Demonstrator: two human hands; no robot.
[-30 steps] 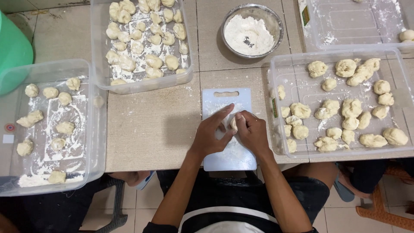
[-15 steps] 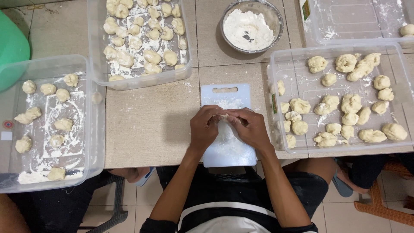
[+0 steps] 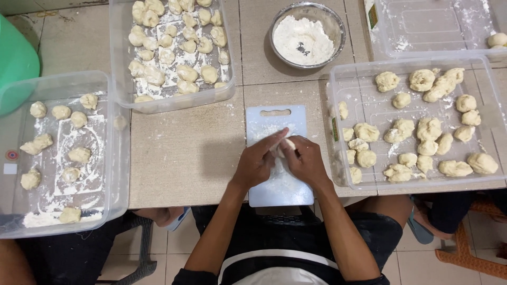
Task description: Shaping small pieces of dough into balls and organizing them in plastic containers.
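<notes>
Fingers of the left hand (image 3: 257, 161) and right hand (image 3: 305, 161) close together on a small dough piece (image 3: 288, 144), mostly hidden, seemingly pinched between them over the pale blue cutting board (image 3: 280, 184) on the table (image 3: 185, 153). Just right, a clear plastic tray (image 3: 338, 174) of dough lumps carries a narrow green-and-orange label (image 3: 335, 129) on its left wall. Beyond the board stands a steel flour bowl (image 3: 334, 24).

Beige tabletop (image 3: 179, 158), tiled floor (image 3: 412, 264), orange chair (image 3: 470, 253)
</notes>
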